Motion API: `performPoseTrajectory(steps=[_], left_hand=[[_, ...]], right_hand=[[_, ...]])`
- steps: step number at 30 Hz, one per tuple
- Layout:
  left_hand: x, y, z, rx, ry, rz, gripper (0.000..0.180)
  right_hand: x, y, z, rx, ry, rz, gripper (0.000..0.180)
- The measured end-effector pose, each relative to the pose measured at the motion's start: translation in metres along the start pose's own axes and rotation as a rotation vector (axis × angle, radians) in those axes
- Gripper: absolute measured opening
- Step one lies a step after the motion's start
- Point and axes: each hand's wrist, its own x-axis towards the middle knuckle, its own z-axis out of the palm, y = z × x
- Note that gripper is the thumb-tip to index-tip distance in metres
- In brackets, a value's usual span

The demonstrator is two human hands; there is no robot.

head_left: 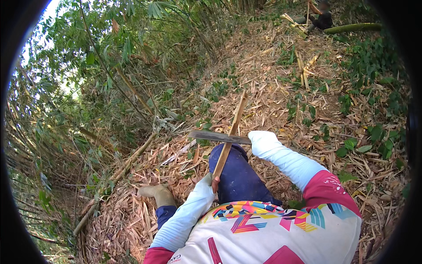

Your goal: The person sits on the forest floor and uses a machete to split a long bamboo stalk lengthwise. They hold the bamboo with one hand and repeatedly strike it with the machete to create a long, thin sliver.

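Observation:
My left hand [213, 181], its arm in a pale blue sleeve, grips the lower end of a split bamboo strip [238, 115]. The strip leans up and away from me across my bent knee in dark blue trousers [241, 178]. My right hand [260, 139], largely hidden by its pale blue covering, is closed round the handle end of a machete [205, 135]. The dark blade points left and lies across the strip, above my knee. Whether its edge bites into the bamboo I cannot tell.
Dry bamboo shavings and leaves [263, 94] litter the sloping ground. Bamboo thicket [118, 57] rises at the left, with a long pole [132, 159] lying along it. Split pieces [302, 70] lie farther up. A person [324, 20] sits at the far right beside a green bamboo stem [354, 27].

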Motion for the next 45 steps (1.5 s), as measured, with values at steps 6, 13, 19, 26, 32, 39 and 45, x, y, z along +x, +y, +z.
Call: performPoseTrajectory(steps=[6,13,19,26,32,39,45], left_hand=[[-0.003,-0.006,-0.005,0.11,-0.012,-0.005,0.04],[-0.022,0.03,-0.014,0.261,-0.064,-0.035,0.035],[-0.024,-0.022,-0.009,0.176,-0.058,-0.026,0.04],[-0.029,-0.022,-0.016,0.175,-0.044,0.012,0.04],[-0.05,-0.025,-0.021,-0.083,-0.055,-0.018,0.029],[-0.048,-0.014,-0.022,0.045,-0.108,-0.105,0.037],[-0.047,-0.006,-0.031,-0.284,-0.2,-0.281,0.045]], right_hand=[[-0.017,-0.023,0.015,-0.048,-0.145,-0.074,0.02],[0.001,0.012,-0.006,0.077,0.107,0.092,0.015],[-0.014,-0.027,-0.044,-0.206,-0.257,-0.013,0.021],[0.005,-0.007,-0.034,-0.143,-0.218,0.125,0.024],[0.05,0.067,-0.051,0.041,0.119,0.361,0.026],[0.051,0.215,0.067,0.101,-0.056,0.642,0.026],[-0.017,0.169,0.202,0.02,-0.387,0.828,0.038]])
